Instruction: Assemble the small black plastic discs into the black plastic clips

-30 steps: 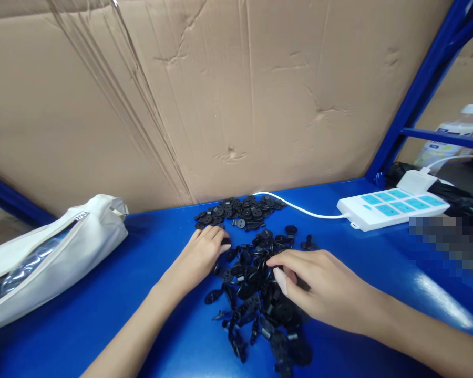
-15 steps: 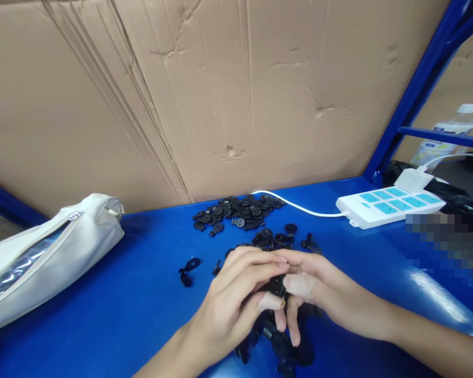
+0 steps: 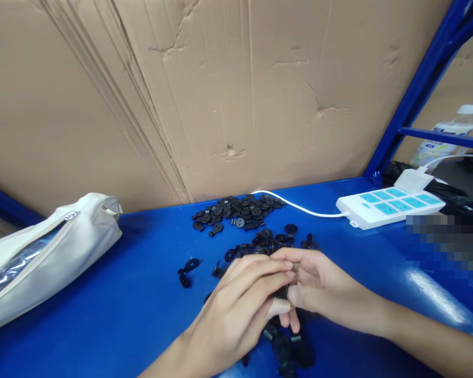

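My left hand and my right hand meet over the blue tabletop, both closed around a small black plastic part. Only a dark sliver of that part shows between the fingers; the rest is hidden. Pale tape wraps both thumbs. Below the hands lie more black parts, partly covered by them. Just beyond the fingers is a loose cluster of black parts. A single black part with a round perforated disc lies to the left.
A heap of flat black discs sits against the cardboard. At left lies a white zippered pouch. A white power strip with its cable, a bottle and a blue frame post stand right.
My left hand has shifted slightly right and down, its thumb closing toward the right thumb. Less of the held black part shows between the fingers.
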Motion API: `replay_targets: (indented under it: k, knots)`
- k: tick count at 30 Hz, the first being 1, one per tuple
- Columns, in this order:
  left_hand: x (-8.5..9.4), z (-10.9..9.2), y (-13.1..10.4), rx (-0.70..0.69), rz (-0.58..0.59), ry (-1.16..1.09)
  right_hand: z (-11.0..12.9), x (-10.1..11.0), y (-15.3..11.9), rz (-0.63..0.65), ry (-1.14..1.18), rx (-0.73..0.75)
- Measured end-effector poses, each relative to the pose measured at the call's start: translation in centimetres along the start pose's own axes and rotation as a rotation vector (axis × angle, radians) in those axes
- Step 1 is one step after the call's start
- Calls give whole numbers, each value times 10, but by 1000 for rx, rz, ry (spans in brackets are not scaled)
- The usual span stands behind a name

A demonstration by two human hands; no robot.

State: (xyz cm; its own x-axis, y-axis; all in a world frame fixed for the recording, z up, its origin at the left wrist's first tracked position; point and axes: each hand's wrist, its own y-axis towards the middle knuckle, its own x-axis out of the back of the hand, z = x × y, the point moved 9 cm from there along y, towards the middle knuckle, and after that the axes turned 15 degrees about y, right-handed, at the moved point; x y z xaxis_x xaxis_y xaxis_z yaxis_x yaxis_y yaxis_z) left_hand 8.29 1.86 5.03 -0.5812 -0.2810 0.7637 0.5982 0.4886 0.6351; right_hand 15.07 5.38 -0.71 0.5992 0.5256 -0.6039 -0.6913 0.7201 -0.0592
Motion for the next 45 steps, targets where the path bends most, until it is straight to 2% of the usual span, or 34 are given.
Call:
replay_targets:
  k: [4,10,19,21,23,27,30,32,34,35,38,41,45]
  knots:
    - [5,-2,0,-18,-31,154,1,-1,-1,8,-30,10]
    - [3,-15,2,-165,-6,322,-1,2,0,-5,-112,6]
    - [-10,-35,-7,-263,27,633,-2,2,0,-6,-127,6]
    - [-9,-38,-7,-252,1,648,-4,1,-2,-15,-147,-5]
    - [-5,-33,-6,-172,-40,603,-8,1,-3,-20,-174,-25]
    - [4,-8,-2,32,-46,391,-9,-1,-4,16,-251,-17]
    - [10,16,0,89,-10,266,4,13,-3,-75,-367,58]
    - [16,51,-2,233,20,285,22,24,-5,-182,-537,176]
    - [23,99,-14,489,65,370,39,26,-10,-246,-793,324]
    - [22,119,-21,556,115,421,44,24,-12,-259,-914,379]
    - [12,159,-34,602,214,444,50,17,-17,-271,-1095,463]
    - [0,177,-43,622,278,448,51,8,-22,-244,-1133,542]
    - [-14,183,-45,663,355,444,48,3,-23,-203,-1165,578]
